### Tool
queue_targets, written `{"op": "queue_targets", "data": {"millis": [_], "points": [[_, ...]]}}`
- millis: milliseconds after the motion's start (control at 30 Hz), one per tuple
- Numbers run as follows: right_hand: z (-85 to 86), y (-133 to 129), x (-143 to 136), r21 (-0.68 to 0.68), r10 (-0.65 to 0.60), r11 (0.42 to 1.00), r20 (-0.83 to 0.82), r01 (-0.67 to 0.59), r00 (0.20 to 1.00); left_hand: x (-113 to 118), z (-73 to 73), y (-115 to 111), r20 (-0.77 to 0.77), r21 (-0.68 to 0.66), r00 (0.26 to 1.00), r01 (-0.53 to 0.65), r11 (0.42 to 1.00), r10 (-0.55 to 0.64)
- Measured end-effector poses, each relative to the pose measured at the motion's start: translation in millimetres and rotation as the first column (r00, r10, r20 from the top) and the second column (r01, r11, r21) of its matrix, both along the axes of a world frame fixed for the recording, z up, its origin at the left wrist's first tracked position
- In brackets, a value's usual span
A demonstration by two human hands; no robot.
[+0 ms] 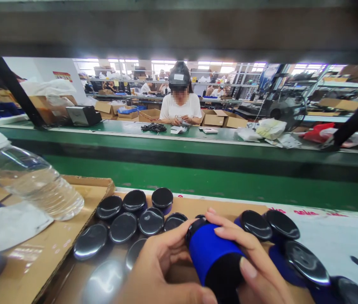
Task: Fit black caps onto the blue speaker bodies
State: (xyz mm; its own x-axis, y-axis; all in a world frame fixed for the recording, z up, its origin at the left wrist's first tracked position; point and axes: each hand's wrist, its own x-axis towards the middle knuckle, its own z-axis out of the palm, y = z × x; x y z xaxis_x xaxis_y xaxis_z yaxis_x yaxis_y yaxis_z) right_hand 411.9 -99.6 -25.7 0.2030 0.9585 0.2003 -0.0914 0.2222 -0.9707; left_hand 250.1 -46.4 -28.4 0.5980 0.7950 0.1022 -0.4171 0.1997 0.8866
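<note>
A long green conveyor belt (197,181) is running across the middle of the view, and beyond it a second green worktable (118,128) is carrying cardboard boxes (216,118), a black fan (284,110) and a tangle of black cables (154,127). A co-worker in a white T-shirt (180,107) is sitting at that far table, handling something small that is too far off to make out.

Nearer, a brown cardboard tray (39,257) is lying at the left, with a clear plastic water bottle (30,179) with a white cap resting tilted on it. Just right of the tray, a cluster of blue cylinders with glossy black tops (134,215) is standing upright on the bench, and 3 or more of the same kind (281,236) are sitting at the right.

At the bottom centre, both hands are holding 1 blue cylindrical speaker (213,255) on its side, just in front of the cluster. The left hand (156,270) is curling its fingers against the speaker's black end, thumb underneath. The right hand (254,261) is wrapping over the blue body, fingers pressing on top and thumb on the dark lower part.
</note>
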Motion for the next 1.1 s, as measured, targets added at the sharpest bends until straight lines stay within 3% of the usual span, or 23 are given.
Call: {"op": "queue_targets", "data": {"millis": [133,267,433,567,667,767,833,967,1033,1100], "points": [[2.1,0,0,0.002,0.008,1.000,-0.019,-0.008,1.000,5,13.1,-3,-0.147,0.085,0.988,-0.033,0.996,0.046],[6.0,1,-3,0.169,-0.019,0.986,0.076,0.006,0.997,5,24.7,-5,-0.223,0.134,0.972,-0.049,0.990,0.078],[3.9,3,-3,0.292,-0.065,0.956,0.194,0.006,0.979,-4,22.7,-3,-0.485,0.329,0.854,-0.020,0.944,0.188],[-13.0,7,2,0.272,0.022,0.959,0.208,-0.080,0.978,-8,20.2,-3,-0.421,0.494,0.855,-0.065,0.867,0.304],[-23.3,10,-1,0.238,0.032,0.968,0.189,-0.077,0.981,-6,15.7,-3,-0.304,0.632,0.848,-0.160,0.758,0.433],[-22.3,9,-8,0.197,0.015,0.980,0.071,-0.029,0.997,-2,8.7,-4,-0.266,0.742,0.828,-0.151,0.654,0.494],[-18.0,7,-13,0.182,0.044,0.983,-0.026,-0.039,0.999,0,5.0,-7,-0.274,0.751,0.818,-0.147,0.644,0.506],[-9.7,4,-14,0.202,0.042,0.979,-0.122,-0.016,0.992,3,3.1,-14,-0.275,0.691,0.824,-0.189,0.697,0.496],[-5.4,4,-12,0.217,0.023,0.976,-0.093,-0.002,0.995,3,3.6,-17,-0.256,0.727,0.831,-0.171,0.665,0.494],[-0.8,4,-12,0.199,-0.006,0.980,-0.052,0.017,0.999,3,4.5,-17,-0.209,0.796,0.817,-0.177,0.579,0.537]]}}
